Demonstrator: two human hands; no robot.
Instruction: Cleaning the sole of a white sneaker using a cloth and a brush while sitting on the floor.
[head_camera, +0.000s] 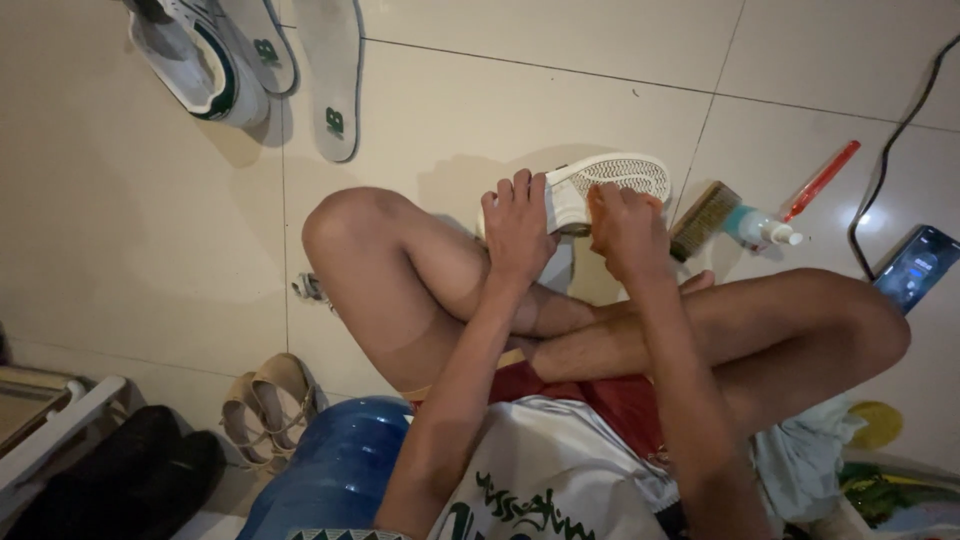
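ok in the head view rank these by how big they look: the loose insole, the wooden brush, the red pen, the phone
1. loose insole, plainly largest.
2. and 3. phone and wooden brush: look about alike, and the frame edge cuts the phone, so unranked.
4. red pen: long but very thin, smallest.

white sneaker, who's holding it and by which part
Both hands: left hand grips the white sneaker at its heel end, right hand on its side, sole facing up.

I count two white sneakers: one (600, 185) at centre frame, one (195, 65) upper left. Two loose insoles (335, 75) beside it. One brush (705, 220), one bottle (760, 228), one red pen (822, 180), one phone (915, 268), right side.
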